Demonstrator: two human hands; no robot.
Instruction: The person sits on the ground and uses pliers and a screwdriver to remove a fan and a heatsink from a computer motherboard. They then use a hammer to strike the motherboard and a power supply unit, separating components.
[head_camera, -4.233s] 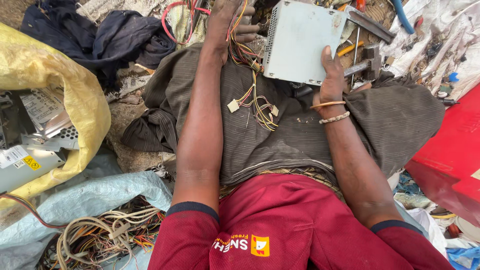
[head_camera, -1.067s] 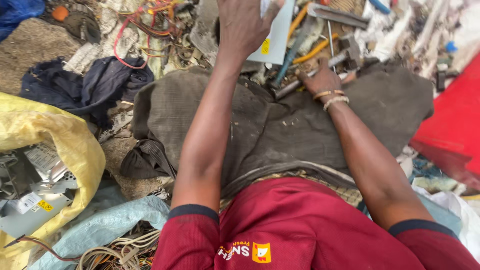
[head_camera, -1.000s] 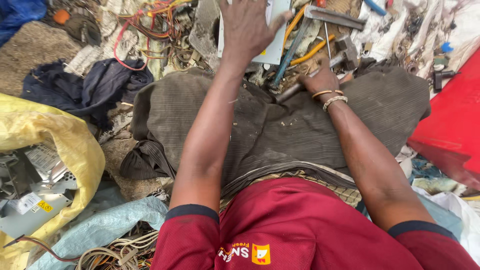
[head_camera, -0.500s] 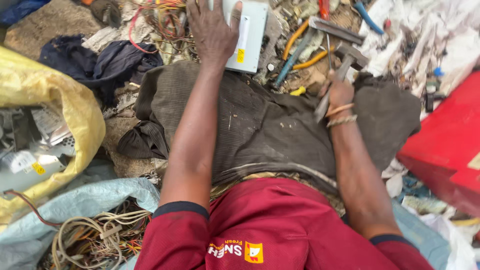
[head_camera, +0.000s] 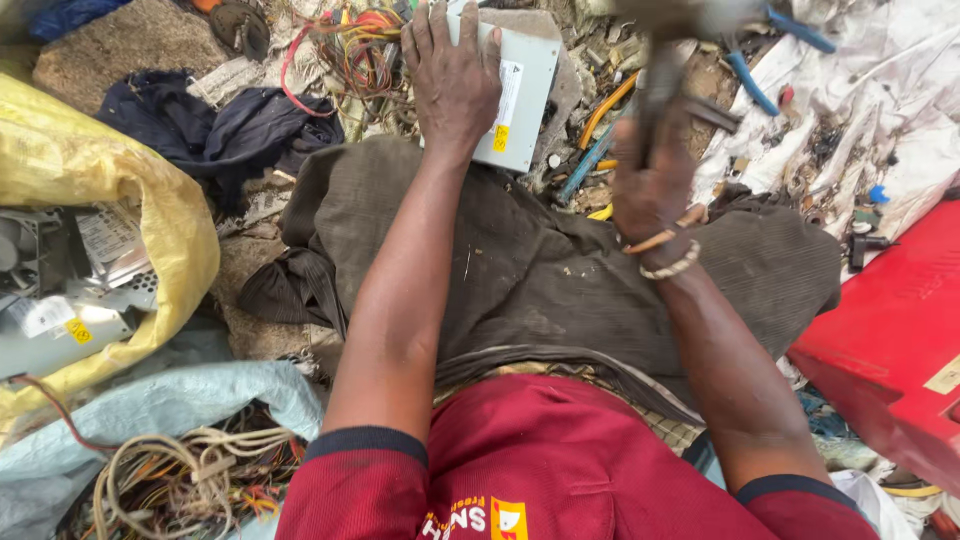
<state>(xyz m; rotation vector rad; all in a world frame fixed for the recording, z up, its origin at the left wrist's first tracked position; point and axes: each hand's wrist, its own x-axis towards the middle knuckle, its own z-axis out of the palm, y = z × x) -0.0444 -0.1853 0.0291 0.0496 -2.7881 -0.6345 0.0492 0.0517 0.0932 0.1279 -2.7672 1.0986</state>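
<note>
My left hand (head_camera: 455, 80) presses flat on top of a grey metal box (head_camera: 522, 95) with a yellow sticker, which lies on the littered ground beyond my lap. Raised to the right of the box, my right hand (head_camera: 650, 180) is shut on the handle of a hammer-like tool (head_camera: 660, 75). The tool's head is blurred near the frame's top edge. Two bangles sit on my right wrist. A brown-grey cloth (head_camera: 560, 270) covers my lap under both arms.
A yellow sack (head_camera: 110, 180) holding grey metal casings (head_camera: 60, 300) lies at the left. Tangled wires (head_camera: 170, 480) sit at lower left and coloured wires (head_camera: 350, 50) beside the box. Blue-handled pliers (head_camera: 750, 80), a white sheet (head_camera: 900, 90) and a red panel (head_camera: 890, 330) are at the right.
The grey box went from both hands over my lap to the ground ahead, under my left hand. My right hand took up the tool and lifted it.
</note>
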